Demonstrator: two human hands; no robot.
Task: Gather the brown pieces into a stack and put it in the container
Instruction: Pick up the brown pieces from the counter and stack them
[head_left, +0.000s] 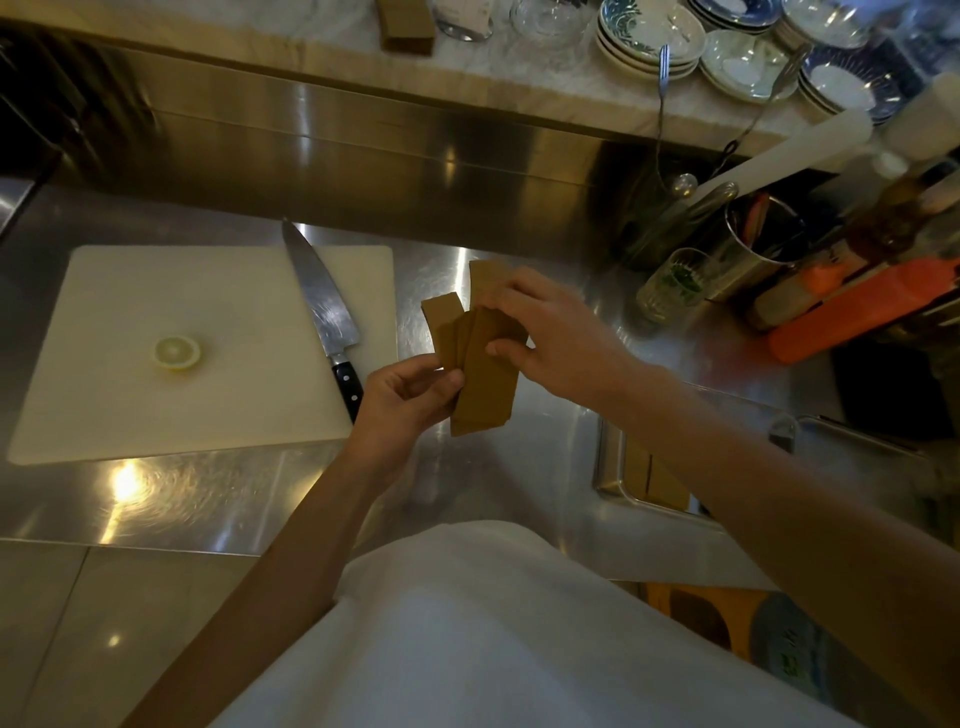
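Several flat brown pieces (485, 387) are fanned out above the steel counter, just right of the cutting board. My left hand (408, 397) grips the fan from below at its left edge. My right hand (550, 332) pinches the upper pieces from the right, thumb on the front piece. One more brown piece (485, 278) shows behind my right fingers; whether it lies on the counter or is held I cannot tell. A steel container (613, 467) is sunk in the counter at the lower right, with brown pieces (660, 480) inside, partly hidden by my right forearm.
A white cutting board (130, 395) carries a lemon half (176, 353) and a chef's knife (324, 306). At right stand a glass (672, 283), a steel utensil cup (753, 260) and orange bottles (852, 312). The back shelf holds stacked plates (649, 39) and another brown stack (405, 23).
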